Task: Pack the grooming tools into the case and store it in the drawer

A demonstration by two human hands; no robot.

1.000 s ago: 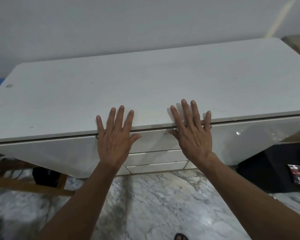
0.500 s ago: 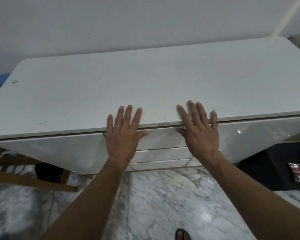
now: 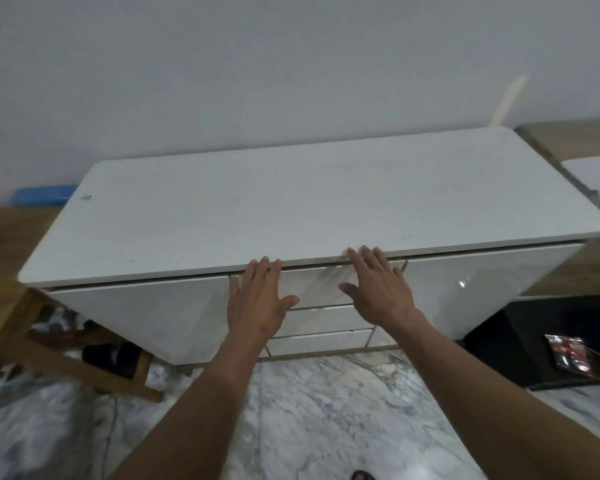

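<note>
A glossy white cabinet (image 3: 291, 209) stands against the wall, with three drawers stacked in its middle. The top drawer (image 3: 317, 285) is closed flush with the front. My left hand (image 3: 257, 299) lies flat on that drawer's left part, fingers apart and reaching the cabinet's top edge. My right hand (image 3: 378, 289) lies flat on its right part in the same way. Neither hand holds anything. The two lower drawers (image 3: 321, 327) are closed too. No case or grooming tools are in view.
A wooden frame (image 3: 59, 355) with a dark object under it stands at the lower left. A black box (image 3: 551, 337) with a red and black packet (image 3: 567, 353) on it sits at the right. A blue item (image 3: 39, 195) lies by the wall. The floor (image 3: 326, 410) is marble.
The view has pulled back and tilted up, so the whole cabinet shows. Both hands sit lower on the drawer front, their fingertips now at the top edge instead of over it.
</note>
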